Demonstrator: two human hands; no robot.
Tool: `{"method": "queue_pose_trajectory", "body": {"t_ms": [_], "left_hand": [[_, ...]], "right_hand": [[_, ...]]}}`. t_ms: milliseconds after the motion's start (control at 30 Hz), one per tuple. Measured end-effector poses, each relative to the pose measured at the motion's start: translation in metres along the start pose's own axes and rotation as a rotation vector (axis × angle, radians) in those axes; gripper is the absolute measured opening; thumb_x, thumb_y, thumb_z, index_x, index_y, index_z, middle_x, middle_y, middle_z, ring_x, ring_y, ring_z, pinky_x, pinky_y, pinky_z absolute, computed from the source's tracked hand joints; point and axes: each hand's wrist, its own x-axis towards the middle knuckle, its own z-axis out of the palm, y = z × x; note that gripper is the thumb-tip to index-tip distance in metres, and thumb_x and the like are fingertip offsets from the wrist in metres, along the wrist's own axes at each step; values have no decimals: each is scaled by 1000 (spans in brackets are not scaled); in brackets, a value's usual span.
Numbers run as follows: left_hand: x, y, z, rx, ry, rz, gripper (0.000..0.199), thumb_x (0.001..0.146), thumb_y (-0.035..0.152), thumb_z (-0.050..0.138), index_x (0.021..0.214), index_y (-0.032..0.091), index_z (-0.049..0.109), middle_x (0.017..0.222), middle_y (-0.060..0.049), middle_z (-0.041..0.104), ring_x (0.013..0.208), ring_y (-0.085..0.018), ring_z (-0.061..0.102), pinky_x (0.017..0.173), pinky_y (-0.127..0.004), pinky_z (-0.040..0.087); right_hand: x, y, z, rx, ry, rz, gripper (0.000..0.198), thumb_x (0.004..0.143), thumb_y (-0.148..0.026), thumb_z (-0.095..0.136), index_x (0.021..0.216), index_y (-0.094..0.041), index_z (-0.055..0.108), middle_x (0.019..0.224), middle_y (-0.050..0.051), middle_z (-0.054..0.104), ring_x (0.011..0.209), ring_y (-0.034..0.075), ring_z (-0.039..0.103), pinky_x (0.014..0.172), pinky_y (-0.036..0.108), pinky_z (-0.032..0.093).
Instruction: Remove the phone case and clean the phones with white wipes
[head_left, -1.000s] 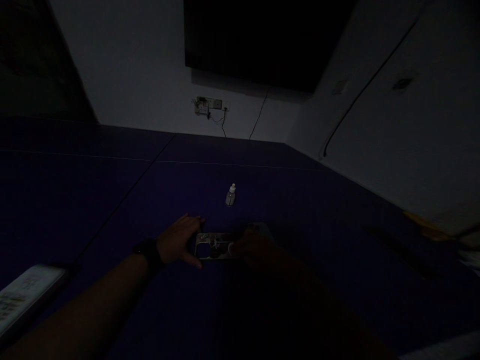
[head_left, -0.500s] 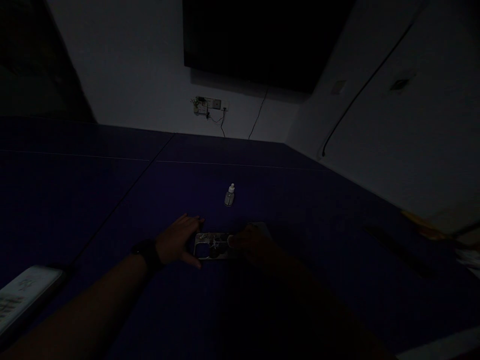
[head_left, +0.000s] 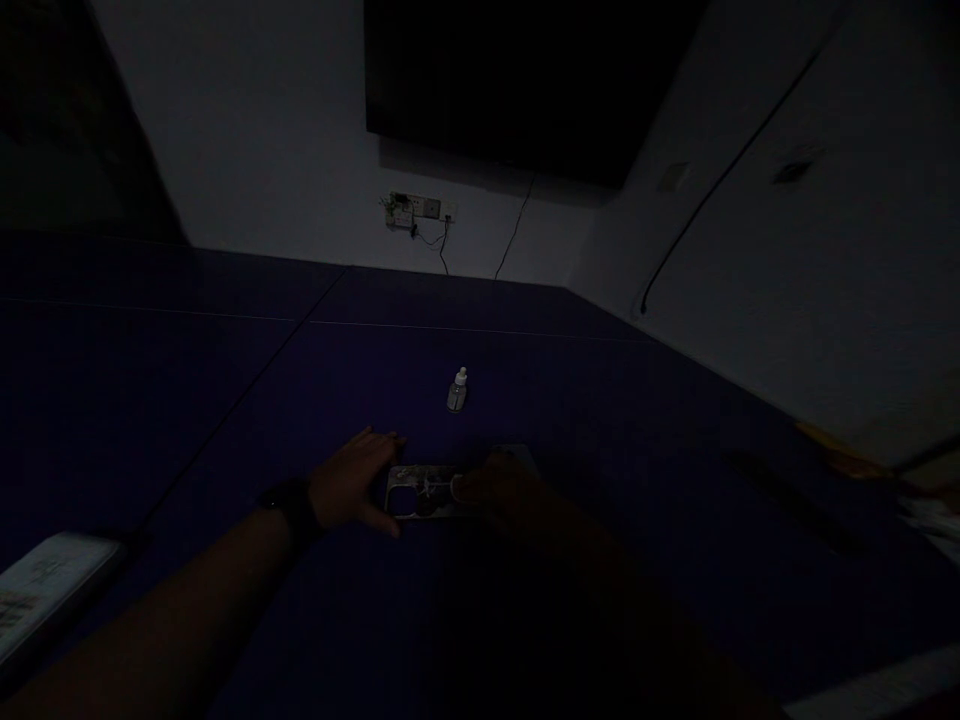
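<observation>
A patterned phone case [head_left: 424, 490] with a large camera cutout lies flat on the dark blue surface. My left hand [head_left: 358, 480], with a dark band at the wrist, brackets its left end, thumb at the near corner and fingers at the far one. On the right part of the case rests my right hand [head_left: 504, 488], deep in shadow, its fingers closed on a small whitish pad [head_left: 455, 488] pressed against the case. Beyond the case stands a small clear bottle [head_left: 457, 392] with a white dropper-like top.
A white box-like object [head_left: 52, 580] lies at the left edge. Past my right hand is a pale flat thing [head_left: 517, 455], partly hidden. A long dark object [head_left: 787, 500] lies to the right. Behind, a wall carries sockets [head_left: 420, 208], cables and a large dark screen [head_left: 517, 80].
The view has shifted very slightly. Both hands keep nearly the same place at the phone case, and the pad stays under the right fingers.
</observation>
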Motion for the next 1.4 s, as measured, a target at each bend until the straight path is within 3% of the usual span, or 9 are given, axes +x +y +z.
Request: {"method": "queue_pose_trajectory", "body": {"t_ms": [167, 367, 600, 800, 1000, 1200, 1400], "left_hand": [[-1, -1, 1, 0, 21, 30, 83, 54, 82, 76, 108, 23, 56, 141, -18, 56, 137, -40, 46, 117, -64, 21], [0, 1, 0, -2, 20, 16, 80, 52, 82, 77, 102, 22, 56, 140, -17, 57, 135, -41, 48, 116, -64, 23], [0, 0, -1, -5, 2, 3, 84, 52, 81, 78, 108, 23, 56, 143, -19, 55, 137, -41, 46, 117, -66, 21], [-1, -1, 1, -4, 12, 10, 82, 56, 78, 79, 111, 22, 55, 141, -19, 57, 136, -40, 47, 117, -66, 20], [-1, -2, 2, -1, 17, 34, 80, 55, 79, 79, 108, 24, 56, 143, -17, 55, 138, -40, 45, 117, -65, 20], [-1, -1, 1, 9, 19, 16, 78, 55, 79, 78, 106, 23, 55, 141, -18, 56, 136, -39, 48, 117, -64, 22], [-1, -1, 1, -2, 28, 23, 80, 54, 81, 77, 105, 23, 56, 141, -18, 57, 137, -40, 46, 118, -63, 22]], "right_hand": [[-4, -2, -7, 13, -72, -127, 34, 84, -6, 54, 106, -23, 74, 120, 6, 73, 99, 20, 65, 92, 38, 43], [-6, 2, -4, -23, -32, 27, 37, 85, -7, 53, 115, -21, 72, 126, 9, 70, 104, 23, 64, 94, 43, 43], [-7, -1, -8, 63, -109, -87, 36, 83, -5, 55, 106, -24, 74, 119, 4, 74, 99, 20, 65, 95, 39, 43], [-9, 7, -5, 7, -50, 0, 41, 84, -6, 52, 117, -22, 71, 128, 9, 69, 113, 23, 63, 98, 44, 42], [-8, -1, -12, 18, -105, -82, 32, 85, -7, 55, 104, -24, 74, 117, 4, 74, 97, 20, 66, 91, 39, 44], [-9, 2, -9, -17, -33, 44, 41, 85, -5, 51, 116, -23, 71, 126, 7, 71, 105, 22, 64, 97, 43, 42], [-10, -2, -12, 66, -88, -95, 34, 85, -5, 52, 105, -23, 73, 119, 5, 74, 102, 19, 66, 97, 40, 42]]}}
